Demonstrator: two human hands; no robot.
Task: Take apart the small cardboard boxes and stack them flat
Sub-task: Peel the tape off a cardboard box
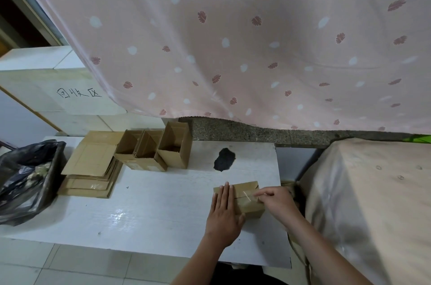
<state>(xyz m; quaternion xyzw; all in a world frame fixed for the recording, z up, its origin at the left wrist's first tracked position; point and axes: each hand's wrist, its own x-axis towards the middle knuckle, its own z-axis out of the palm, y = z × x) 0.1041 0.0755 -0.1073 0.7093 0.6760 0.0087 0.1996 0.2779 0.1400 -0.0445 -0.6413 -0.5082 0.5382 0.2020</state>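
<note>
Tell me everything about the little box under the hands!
The small cardboard box is plain brown and still closed, lying near the right end of the white table. A strip of clear tape runs across its top seam. The left hand lies flat on its left part, fingers straight, holding it down. The right hand pinches the tape at the box's right side, and the shiny strip looks partly lifted. Its far flap edge shows at the top right corner.

pink leaf-print curtain [233, 39], tiled floor [70, 266]
</note>
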